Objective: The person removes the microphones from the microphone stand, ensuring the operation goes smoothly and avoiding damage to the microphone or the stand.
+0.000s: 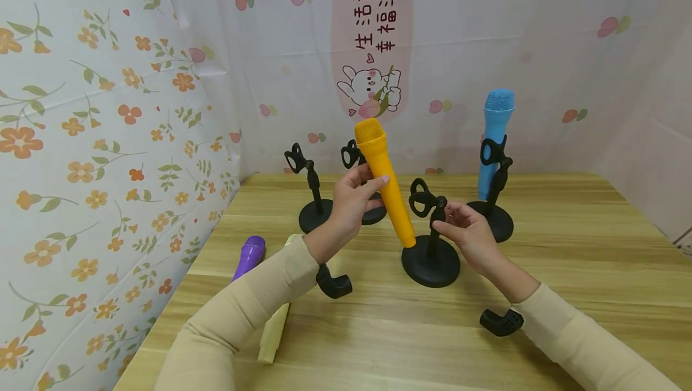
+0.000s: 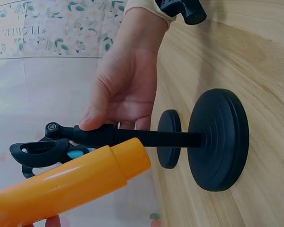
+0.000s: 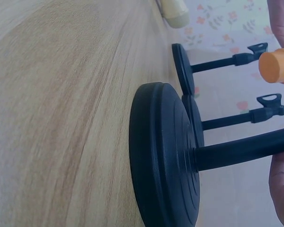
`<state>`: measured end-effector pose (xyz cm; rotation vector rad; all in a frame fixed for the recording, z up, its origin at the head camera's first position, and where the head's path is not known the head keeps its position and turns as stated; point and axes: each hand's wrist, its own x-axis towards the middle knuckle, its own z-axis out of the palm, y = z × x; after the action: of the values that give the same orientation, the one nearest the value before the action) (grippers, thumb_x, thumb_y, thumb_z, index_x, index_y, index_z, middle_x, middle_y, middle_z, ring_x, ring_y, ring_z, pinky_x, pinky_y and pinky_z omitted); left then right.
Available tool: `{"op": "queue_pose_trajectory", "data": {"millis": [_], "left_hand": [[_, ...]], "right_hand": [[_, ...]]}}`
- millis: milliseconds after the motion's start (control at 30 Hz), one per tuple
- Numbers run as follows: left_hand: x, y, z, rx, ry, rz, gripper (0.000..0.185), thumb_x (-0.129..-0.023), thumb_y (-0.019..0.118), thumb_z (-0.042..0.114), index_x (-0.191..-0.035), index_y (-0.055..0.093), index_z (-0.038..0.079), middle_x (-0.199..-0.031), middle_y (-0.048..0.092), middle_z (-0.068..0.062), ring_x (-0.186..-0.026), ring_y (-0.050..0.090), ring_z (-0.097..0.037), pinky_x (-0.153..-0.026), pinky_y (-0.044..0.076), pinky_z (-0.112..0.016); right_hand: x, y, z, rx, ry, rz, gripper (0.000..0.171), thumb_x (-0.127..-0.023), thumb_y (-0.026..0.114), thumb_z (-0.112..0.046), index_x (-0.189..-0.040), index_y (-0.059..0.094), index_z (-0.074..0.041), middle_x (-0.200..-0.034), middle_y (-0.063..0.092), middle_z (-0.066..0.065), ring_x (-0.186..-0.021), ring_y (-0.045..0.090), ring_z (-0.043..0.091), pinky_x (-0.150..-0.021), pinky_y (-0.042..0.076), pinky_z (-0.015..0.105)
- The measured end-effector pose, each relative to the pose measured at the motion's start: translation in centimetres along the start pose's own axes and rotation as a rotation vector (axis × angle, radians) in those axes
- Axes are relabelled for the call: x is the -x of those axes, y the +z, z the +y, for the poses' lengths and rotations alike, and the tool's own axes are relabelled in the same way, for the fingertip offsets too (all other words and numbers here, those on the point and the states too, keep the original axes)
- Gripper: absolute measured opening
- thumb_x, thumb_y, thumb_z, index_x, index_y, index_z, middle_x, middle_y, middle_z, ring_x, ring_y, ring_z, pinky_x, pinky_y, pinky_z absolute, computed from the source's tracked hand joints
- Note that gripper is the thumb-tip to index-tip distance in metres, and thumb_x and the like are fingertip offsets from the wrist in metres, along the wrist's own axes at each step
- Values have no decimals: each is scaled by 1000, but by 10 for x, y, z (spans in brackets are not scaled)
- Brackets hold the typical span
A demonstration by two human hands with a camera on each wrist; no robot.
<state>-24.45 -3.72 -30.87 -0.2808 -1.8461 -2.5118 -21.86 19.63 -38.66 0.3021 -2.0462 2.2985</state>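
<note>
While L hand (image 1: 354,202) w/ orange mic (image 1: 382,178), R hand (image 1: 469,236) at stand (image 1: 430,241).

A: Bright, even, soft light; only faint shadows under the stand bases on the wooden table (image 1: 567,247).

B: Head view bends at its edges; the right wrist view blurs up close.

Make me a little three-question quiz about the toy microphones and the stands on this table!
1. True or false: the blue plastic toy microphone lies flat on the wooden table.
2. Which hand holds the orange plastic toy microphone?
3. The right hand grips: A) the purple toy microphone B) the nearest black round-based stand C) nothing.

Key: 1 false, it stands in a stand; 2 the left hand; 3 B.
</note>
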Motion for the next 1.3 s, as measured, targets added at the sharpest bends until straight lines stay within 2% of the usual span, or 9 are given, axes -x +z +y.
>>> {"op": "queue_pose_trajectory", "data": {"millis": [267, 767, 1300], "left_hand": [[1, -4, -2, -19, -12, -19, 37, -87, 71, 4, -123, 61, 5, -113, 57, -12, -105, 61, -29, -80, 56, -44], [5, -17, -4, -68, -57, 22, 47, -85, 75, 8, -130, 60, 13, -112, 59, -12, -103, 62, -28, -76, 57, -43], [14, -33, -8, -121, -113, 40, 52, -85, 76, 9, -133, 57, 12, -115, 62, -13, -101, 65, -28, -73, 58, -43]], "right_hand": [[0, -1, 1, -5, -12, -8, 24, -90, 69, -3, -101, 64, -24, -96, 51, -3, -87, 48, 11, -80, 51, 16], [1, -1, 2, -39, -58, -3, 26, -88, 69, 2, -101, 66, -20, -95, 58, -4, -86, 55, 9, -79, 52, 19], [0, -1, 0, -50, -48, -7, 23, -89, 68, 1, -99, 66, -19, -100, 56, -3, -87, 55, 9, -78, 52, 19]]}}
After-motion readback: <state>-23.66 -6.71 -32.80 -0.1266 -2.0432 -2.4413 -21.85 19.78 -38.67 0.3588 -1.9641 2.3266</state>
